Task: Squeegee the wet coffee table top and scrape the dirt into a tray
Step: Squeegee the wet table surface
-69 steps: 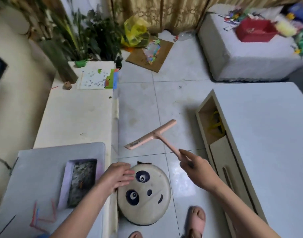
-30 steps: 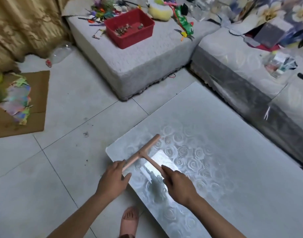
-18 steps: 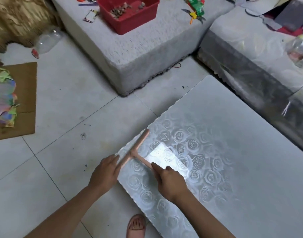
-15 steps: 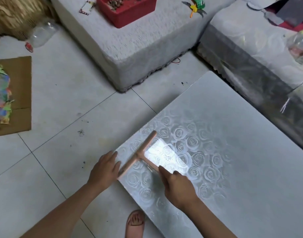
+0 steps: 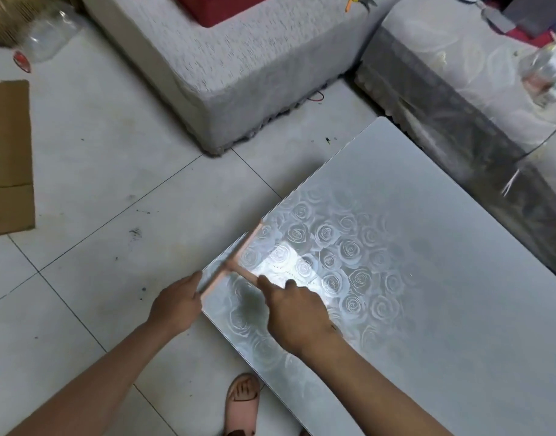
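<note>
Squeegee (image 5: 242,250) is lying with its blade along the table's (image 5: 443,278) left edge, having shifted outward since half a second ago. Left hand (image 5: 176,305) is hanging just beside that edge, fingers pinching the blade's near end. Right hand (image 5: 294,313) is reaching over the table, fingers clamping the handle, forefinger pointing along it.

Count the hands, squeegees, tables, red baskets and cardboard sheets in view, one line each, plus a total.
hands: 2, left hand and right hand
squeegee: 1
coffee table: 1
red basket: 1
cardboard sheet: 1
total: 6
</note>
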Motion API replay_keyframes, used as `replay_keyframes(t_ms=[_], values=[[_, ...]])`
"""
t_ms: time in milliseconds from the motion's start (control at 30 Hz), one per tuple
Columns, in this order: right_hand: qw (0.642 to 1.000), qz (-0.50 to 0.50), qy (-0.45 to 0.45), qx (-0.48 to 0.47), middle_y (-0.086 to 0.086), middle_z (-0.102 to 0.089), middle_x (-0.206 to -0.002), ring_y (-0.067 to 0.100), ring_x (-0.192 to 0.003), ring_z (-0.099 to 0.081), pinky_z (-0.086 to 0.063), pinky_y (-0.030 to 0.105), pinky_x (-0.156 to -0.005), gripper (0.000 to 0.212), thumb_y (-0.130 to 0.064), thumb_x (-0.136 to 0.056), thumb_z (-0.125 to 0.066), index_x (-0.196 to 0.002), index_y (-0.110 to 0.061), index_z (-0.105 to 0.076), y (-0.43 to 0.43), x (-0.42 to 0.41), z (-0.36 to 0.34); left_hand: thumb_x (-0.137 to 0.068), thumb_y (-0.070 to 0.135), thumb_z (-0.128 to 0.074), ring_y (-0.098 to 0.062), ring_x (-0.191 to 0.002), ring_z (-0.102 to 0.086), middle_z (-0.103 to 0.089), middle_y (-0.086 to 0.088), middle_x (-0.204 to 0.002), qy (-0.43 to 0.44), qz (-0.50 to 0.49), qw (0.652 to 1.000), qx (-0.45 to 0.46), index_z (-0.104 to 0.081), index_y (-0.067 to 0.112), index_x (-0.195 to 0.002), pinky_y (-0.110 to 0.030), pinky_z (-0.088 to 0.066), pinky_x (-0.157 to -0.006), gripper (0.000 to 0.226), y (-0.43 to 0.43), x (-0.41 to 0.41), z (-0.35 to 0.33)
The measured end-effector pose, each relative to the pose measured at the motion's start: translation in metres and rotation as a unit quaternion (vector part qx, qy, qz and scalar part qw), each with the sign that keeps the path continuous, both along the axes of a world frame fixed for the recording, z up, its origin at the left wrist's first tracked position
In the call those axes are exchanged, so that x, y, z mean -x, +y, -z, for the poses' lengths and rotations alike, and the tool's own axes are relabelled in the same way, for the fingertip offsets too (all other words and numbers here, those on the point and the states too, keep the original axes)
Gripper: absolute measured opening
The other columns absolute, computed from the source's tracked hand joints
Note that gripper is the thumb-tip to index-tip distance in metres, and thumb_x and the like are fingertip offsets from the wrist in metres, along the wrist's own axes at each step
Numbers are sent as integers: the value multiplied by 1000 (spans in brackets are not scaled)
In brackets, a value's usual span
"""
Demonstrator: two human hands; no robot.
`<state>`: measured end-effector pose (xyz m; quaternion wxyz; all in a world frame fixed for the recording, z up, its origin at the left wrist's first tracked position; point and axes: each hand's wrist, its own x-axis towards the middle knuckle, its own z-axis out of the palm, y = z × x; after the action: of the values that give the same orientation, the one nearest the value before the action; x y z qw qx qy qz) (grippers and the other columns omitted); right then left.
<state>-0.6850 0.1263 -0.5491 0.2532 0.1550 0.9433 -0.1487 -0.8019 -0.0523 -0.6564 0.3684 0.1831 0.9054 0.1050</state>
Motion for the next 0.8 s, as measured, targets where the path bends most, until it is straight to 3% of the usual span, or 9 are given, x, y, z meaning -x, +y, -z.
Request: replay_keyframes(t_ms=[67,167,267,333,433,533,667,800], values=[[1000,-1,-18,-12,15,-56,-103,35,-89,-60,-31,33,-63,57,-11,-90,-42,-143,-28,-28,2,-3,8,-92,9,-40,-26,-122,-51,-43,-4,-147,7,31,999,15,-37,15,-143,-33,-42,-97,52,0,2,-1],[996,37,-75,-27,10,-56,-105,32,-95,-61,-38,33,-67,69,-15,-91,-37,-148,-42,-11,33,-66,7,-92,9,-38,-24,-134,-40,-27,-2,-156,13,80,996,31,-26,15,-148,-31,-39,-101,57,2,-1,-3],[984,103,-125,-74,2,-55,-96,27,-94,-62,-44,33,-71,60,-26,-96,-31,-145,-50,-8,70,-128,-16,-92,11,-37,-23,-137,-35,-14,-4,-160,32,129,989,58,-18,13,-150,-29,-35,-103,61,4,-5,-5],[980,114,-136,-88,-1,-48,-83,25,-88,-63,-39,32,-64,57,-27,-97,-31,-143,-53,-9,78,-135,-33,-92,13,-37,-23,-136,-35,-13,-9,-159,64,165,981,77,-15,9,-150,-27,-32,-105,63,6,-8,-6],[988,71,-105,-87,1,-47,-80,27,-84,-62,-35,33,-62,70,-20,-93,-34,-140,-61,-1,69,-105,-44,-91,13,-37,-21,-141,-27,-14,-14,-158,86,201,970,101,-16,4,-148,-27,-24,-110,61,8,-14,-7],[998,16,-40,-53,10,-57,-93,33,-89,-61,-32,33,-65,72,-14,-88,-38,-145,-50,-13,37,-47,-39,-93,16,-37,-19,-144,-23,-14,-14,-158,85,222,965,112,-14,3,-148,-28,-20,-113,61,8,-9,-5],[998,-34,-42,-30,15,-59,-99,34,-89,-59,-30,34,-63,53,-9,-89,-42,-138,-25,-34,-11,12,-20,-94,16,-39,-15,-145,-21,-13,-9,-159,61,226,964,129,-10,7,-150,-35,-14,-117,63,7,0,-8],[997,-11,-67,-31,13,-59,-105,33,-95,-60,-36,34,-67,65,-12,-89,-41,-147,-35,-20,4,-21,-9,-95,21,-41,-14,-146,-14,-11,-8,-160,61,247,956,144,-8,6,-150,-43,-8,-118,66,6,0,-11]])
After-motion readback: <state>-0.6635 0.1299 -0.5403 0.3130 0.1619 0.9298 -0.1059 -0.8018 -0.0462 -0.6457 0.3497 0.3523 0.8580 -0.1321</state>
